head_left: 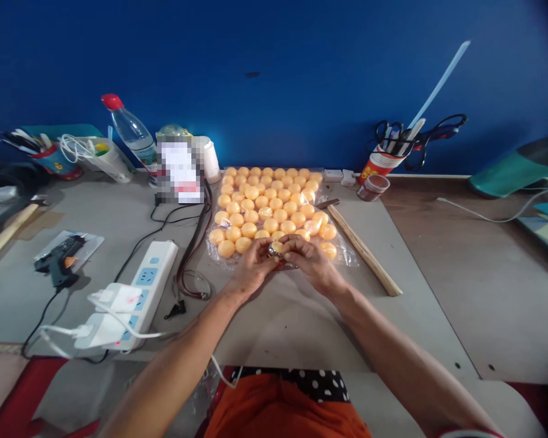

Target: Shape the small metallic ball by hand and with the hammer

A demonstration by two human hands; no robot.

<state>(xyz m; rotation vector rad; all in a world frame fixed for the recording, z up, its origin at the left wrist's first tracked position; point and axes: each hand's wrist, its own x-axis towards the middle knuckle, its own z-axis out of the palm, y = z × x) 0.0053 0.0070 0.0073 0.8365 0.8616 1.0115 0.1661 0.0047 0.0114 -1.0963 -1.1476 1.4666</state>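
My left hand [252, 266] and my right hand [311, 258] meet at the near edge of a clear plastic sheet [347, 255] covered with several rows of small orange round pieces [265, 204]. Both hands pinch one orange piece [276, 247] between their fingertips, with something small and dark, perhaps metallic, at its left side. The fingers of both hands are curled closed around it. My forearms reach in from the bottom of the view over the grey table [292, 322].
A wooden stick [364, 250] lies right of the sheet. A power strip [137, 292] with plugs and cables sits at left, beside a glue gun [59, 258]. A water bottle [132, 137], cups, a scissors holder [383, 161] and a small jar [372, 187] stand along the blue wall.
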